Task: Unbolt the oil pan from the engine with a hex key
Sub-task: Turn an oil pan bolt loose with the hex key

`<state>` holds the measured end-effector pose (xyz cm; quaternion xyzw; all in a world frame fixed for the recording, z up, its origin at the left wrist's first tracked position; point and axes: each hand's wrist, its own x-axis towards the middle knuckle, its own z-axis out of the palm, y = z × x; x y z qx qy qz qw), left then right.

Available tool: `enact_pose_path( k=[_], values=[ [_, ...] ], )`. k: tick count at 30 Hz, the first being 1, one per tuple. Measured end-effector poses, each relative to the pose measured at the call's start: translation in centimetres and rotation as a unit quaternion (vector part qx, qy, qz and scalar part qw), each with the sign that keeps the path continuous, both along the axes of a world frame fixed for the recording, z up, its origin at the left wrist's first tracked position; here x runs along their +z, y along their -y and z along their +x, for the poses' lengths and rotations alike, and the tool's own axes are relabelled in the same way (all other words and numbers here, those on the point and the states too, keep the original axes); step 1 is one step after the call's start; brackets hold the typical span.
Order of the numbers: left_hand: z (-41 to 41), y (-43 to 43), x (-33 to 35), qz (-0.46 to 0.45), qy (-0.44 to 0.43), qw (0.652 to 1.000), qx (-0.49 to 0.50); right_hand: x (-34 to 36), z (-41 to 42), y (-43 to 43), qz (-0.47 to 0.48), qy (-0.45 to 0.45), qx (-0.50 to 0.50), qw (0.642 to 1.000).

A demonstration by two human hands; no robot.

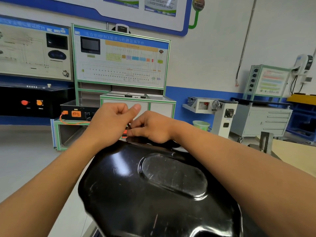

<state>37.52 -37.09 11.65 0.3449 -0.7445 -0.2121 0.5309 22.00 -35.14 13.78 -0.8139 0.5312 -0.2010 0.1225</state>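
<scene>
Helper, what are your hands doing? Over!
Left hand, right hand: both gripping thin dark metal hex key. At far rim of glossy black metal oil pan. Nothing blocking.

Far rim of the black oil pan [153, 185]: the left hand [111, 120], thumb raised, gripped the hex key [129, 125]; the right hand [152, 129] pinched its lower end.

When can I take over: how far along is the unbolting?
Done: no removed bolts show; the glossy black metal oil pan sits in place. In hand: left hand and right hand hold a thin dark hex key at the pan's far rim. Left: the rim bolts, hidden here, lifting the pan.
</scene>
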Motion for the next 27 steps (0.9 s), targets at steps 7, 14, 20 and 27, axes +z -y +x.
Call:
enact_pose_path(
  k=[7,14,20,27],
  values=[
    [0.33,0.20,-0.31,0.018,-0.016,0.999,0.042,-0.04,0.03,-0.36,0.009,0.017,0.004,1.000],
    [0.36,-0.43,-0.14,0.146,-0.133,0.969,-0.150,-0.18,-0.19,-0.12,-0.013,0.009,-0.024,1.000],
    [0.50,-0.58,0.25,0.114,-0.026,0.967,-0.227,-0.14,-0.20,-0.02,-0.015,-0.015,-0.060,0.998],
    [0.65,-0.36,0.12,0.153,-0.033,0.945,-0.286,-0.10,-0.32,-0.12,-0.023,0.003,-0.040,0.999]
  ],
)
